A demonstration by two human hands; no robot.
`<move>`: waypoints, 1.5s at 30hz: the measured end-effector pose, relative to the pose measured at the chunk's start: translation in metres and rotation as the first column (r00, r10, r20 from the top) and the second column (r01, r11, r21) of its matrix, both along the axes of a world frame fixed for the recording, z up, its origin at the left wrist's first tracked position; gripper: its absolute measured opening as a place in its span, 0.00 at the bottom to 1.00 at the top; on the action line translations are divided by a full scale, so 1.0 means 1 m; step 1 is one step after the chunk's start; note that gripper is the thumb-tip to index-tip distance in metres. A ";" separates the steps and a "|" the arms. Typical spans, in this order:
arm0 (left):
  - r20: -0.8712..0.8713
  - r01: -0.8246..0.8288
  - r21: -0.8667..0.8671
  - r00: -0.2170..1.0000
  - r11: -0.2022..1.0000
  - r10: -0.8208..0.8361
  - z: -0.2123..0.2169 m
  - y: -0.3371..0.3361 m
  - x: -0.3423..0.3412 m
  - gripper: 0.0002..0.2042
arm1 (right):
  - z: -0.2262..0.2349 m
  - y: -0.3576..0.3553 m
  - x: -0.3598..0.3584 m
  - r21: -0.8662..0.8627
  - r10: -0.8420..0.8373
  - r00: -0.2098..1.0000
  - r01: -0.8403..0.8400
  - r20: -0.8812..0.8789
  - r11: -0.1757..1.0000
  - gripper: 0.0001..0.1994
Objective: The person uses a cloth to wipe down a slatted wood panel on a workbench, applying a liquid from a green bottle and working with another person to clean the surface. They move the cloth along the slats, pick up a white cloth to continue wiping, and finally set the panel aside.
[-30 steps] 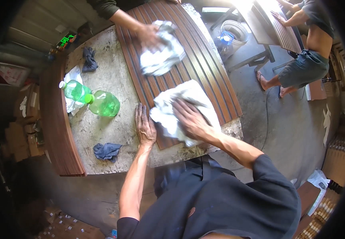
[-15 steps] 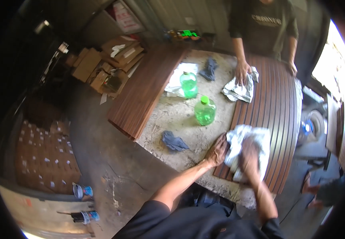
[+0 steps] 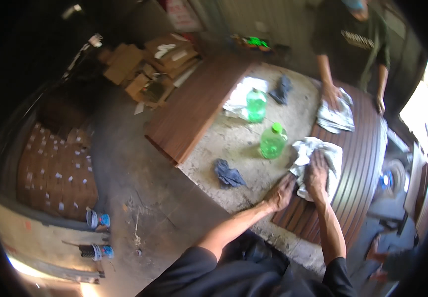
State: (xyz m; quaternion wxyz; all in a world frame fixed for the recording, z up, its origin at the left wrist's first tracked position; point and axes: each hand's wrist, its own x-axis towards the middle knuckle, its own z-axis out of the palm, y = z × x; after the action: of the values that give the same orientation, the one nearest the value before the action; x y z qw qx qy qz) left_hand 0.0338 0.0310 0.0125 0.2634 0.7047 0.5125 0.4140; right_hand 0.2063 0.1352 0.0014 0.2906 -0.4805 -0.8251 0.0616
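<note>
White rag (image 3: 323, 166): crumpled, lying on the near end of the slatted wood panel (image 3: 360, 168), its long axis running away from me along the slats. My right hand (image 3: 317, 173): flat on the rag, fingers spread and pressing, grip open, nothing clasped. My left hand (image 3: 281, 193): palm down at the panel's near-left edge, just beside the rag, grip open, bracing; the right is the nearer hand, directly atop the cloth. Concrete surface (image 3: 234, 143) carries the panel. Left of the rag: two green bottles (image 3: 273, 141), one dark rag (image 3: 229, 174). Far end: another person's hand (image 3: 330, 96) on a second white rag (image 3: 336, 115).
</note>
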 end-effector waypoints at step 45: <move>-0.411 0.032 -0.146 0.907 0.989 -0.091 0.003 -0.011 -0.026 0.23 | 0.023 -0.034 -0.018 -0.223 0.186 0.981 -0.172 0.046 0.959 0.29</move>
State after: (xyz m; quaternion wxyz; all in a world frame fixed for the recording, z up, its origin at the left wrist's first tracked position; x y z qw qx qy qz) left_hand 0.0083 0.0203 0.0150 0.2086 0.7729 0.5613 0.2099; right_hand 0.1878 0.1014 0.0248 0.2017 -0.4347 -0.8626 0.1620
